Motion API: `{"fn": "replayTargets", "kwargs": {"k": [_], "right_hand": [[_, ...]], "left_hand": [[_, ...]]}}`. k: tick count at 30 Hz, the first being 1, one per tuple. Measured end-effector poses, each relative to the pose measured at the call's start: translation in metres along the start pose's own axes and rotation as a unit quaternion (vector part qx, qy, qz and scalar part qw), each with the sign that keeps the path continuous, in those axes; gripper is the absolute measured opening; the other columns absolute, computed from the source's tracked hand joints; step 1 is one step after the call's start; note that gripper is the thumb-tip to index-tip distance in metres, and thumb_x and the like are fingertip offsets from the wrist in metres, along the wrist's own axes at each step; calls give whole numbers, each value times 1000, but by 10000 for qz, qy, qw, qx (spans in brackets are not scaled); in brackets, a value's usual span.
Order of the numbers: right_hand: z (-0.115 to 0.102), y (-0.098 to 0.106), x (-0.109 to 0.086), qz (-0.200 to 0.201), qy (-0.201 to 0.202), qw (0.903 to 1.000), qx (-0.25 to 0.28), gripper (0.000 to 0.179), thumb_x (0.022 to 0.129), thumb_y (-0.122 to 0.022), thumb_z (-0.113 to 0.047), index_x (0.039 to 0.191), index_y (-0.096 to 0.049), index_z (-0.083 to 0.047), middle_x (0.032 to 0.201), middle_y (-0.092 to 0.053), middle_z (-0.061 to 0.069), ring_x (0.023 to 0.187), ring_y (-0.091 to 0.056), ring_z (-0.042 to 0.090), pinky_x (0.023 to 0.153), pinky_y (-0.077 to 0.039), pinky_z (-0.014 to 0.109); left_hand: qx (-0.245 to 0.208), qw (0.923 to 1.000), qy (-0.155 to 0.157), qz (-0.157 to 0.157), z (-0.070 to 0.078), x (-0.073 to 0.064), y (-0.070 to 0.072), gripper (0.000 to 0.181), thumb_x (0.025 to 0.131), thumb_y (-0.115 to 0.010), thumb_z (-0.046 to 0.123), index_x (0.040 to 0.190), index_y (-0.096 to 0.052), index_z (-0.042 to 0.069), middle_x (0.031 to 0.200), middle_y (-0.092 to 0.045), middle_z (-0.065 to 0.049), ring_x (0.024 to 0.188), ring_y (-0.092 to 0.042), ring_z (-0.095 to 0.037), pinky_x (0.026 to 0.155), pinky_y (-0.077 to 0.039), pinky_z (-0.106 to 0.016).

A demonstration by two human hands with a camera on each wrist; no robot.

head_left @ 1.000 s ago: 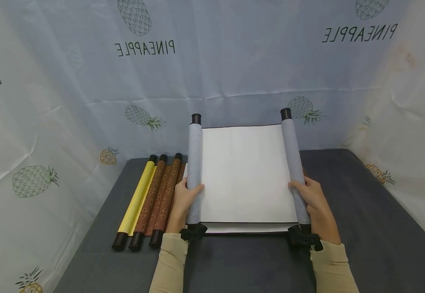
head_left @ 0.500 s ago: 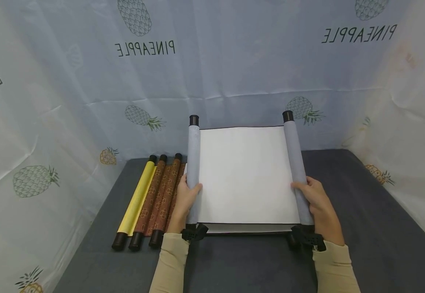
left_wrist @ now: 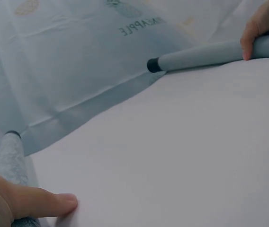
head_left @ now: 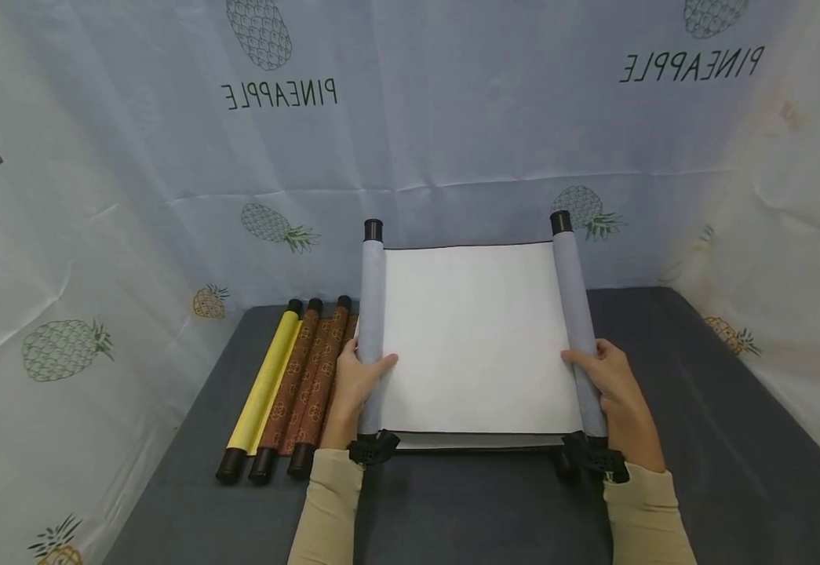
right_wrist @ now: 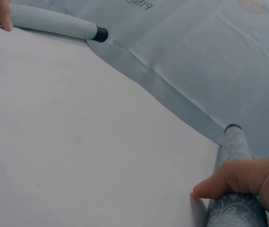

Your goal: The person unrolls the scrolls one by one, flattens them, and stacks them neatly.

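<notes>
A partly unrolled scroll (head_left: 476, 337) with blank white paper is held up between my two hands. Its two rolls have pale grey-blue patterned backing and black end knobs. My left hand (head_left: 355, 384) grips the left roll (head_left: 373, 298), thumb over the paper's edge. Around the right roll (head_left: 570, 290) my right hand (head_left: 610, 384) is curled, thumb likewise on the front. The left wrist view shows the left thumb (left_wrist: 44, 201) near the white sheet; in the right wrist view the right thumb (right_wrist: 215, 184) lies across the patterned roll (right_wrist: 238, 208). The fingers behind the rolls are mostly hidden.
Left on the dark table (head_left: 452, 518) lie a yellow scroll (head_left: 264, 384) and brown patterned scrolls (head_left: 321, 377) with black knobs. Below the held scroll, another white sheet (head_left: 480, 441) with a dark edge shows. A pineapple-print curtain (head_left: 452, 141) surrounds the table.
The right hand and right roll have shifted slightly right, the left roll slightly left. A little more white paper shows between them. The scrolls on the left have stayed still.
</notes>
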State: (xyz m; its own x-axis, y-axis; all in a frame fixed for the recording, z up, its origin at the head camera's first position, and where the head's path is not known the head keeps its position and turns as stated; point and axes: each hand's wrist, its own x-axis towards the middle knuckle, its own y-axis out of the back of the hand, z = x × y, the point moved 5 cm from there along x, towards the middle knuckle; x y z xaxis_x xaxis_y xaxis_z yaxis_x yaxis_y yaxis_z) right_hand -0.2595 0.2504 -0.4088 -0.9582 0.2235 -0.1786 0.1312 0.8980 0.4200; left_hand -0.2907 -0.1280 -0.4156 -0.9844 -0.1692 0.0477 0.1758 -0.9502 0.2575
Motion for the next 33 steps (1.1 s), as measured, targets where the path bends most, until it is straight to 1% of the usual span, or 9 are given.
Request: {"fn": "replayTargets", "kwargs": {"k": [4, 7, 9, 12, 15, 19, 22, 28, 33], "right_hand": [[1, -1, 1, -65, 4, 9999, 149, 73, 96, -52, -29, 148, -20, 10, 141, -36, 32, 116, -44, 34, 85, -42, 36], [1, -1, 1, -117, -87, 9995, 282, 75, 96, -51, -28, 151, -14, 8, 149, -27, 32, 125, -38, 39, 94, -39, 45], [2, -1, 1, -133, -146, 9992, 344, 76, 96, -51, -28, 152, -12, 6, 152, -24, 31, 128, -36, 40, 97, -37, 48], [3, 0, 2, -133, -205, 9992, 304, 76, 96, -50, -30, 152, -13, 4, 153, -25, 31, 126, -38, 39, 94, -39, 45], [5, 4, 1, -122, -224, 9996, 156, 76, 96, -50, -35, 153, -15, 3, 150, -29, 30, 119, -44, 36, 85, -43, 38], [7, 8, 1, -125, -179, 9998, -30, 77, 96, -50, -40, 152, -19, 3, 145, -35, 29, 103, -52, 26, 73, -45, 28], [8, 11, 0, -74, -166, 9998, -27, 77, 95, -53, -42, 151, -22, 3, 143, -37, 30, 98, -53, 22, 70, -46, 26], [10, 14, -2, 96, -276, 9996, 17, 78, 93, -58, -41, 150, -27, 2, 146, -37, 29, 106, -52, 28, 70, -46, 26], [10, 16, -2, 96, -310, 9994, 112, 81, 93, -58, -40, 151, -22, 3, 149, -32, 32, 119, -48, 39, 81, -47, 36]], "left_hand": [[99, 9999, -33, 19, -1, 2, 2, 72, 84, -71, 16, 142, -36, -8, 137, -48, -32, 124, -51, -47, 100, -43, -61], [108, 9999, 2, -3, -2, 2, 3, 69, 86, -70, 16, 141, -37, -8, 137, -48, -31, 126, -50, -46, 102, -42, -61], [83, 10000, -4, -35, -3, 3, 3, 66, 87, -68, 16, 141, -38, -8, 137, -48, -31, 126, -49, -46, 102, -41, -61], [-25, 9999, -39, -94, -3, 4, 3, 63, 89, -65, 15, 141, -38, -8, 138, -47, -31, 127, -48, -46, 103, -40, -61], [-76, 9999, -80, -105, -4, 5, 4, 60, 89, -64, 14, 140, -40, -8, 136, -49, -31, 126, -50, -45, 102, -42, -60], [77, 9998, -204, -35, -4, 5, 6, 54, 88, -65, 14, 134, -48, -9, 130, -56, -31, 118, -57, -44, 98, -47, -57], [185, 9994, -308, 9, -4, 6, 8, 50, 87, -66, 13, 129, -53, -10, 125, -59, -31, 113, -60, -43, 93, -50, -55], [174, 9988, -446, 50, -5, 6, 10, 50, 85, -67, 11, 129, -53, -9, 123, -60, -30, 110, -61, -40, 91, -51, -52], [37, 9991, -430, 4, -6, 7, 12, 56, 86, -66, 9, 136, -47, -8, 130, -56, -31, 117, -57, -42, 97, -48, -55]]}}
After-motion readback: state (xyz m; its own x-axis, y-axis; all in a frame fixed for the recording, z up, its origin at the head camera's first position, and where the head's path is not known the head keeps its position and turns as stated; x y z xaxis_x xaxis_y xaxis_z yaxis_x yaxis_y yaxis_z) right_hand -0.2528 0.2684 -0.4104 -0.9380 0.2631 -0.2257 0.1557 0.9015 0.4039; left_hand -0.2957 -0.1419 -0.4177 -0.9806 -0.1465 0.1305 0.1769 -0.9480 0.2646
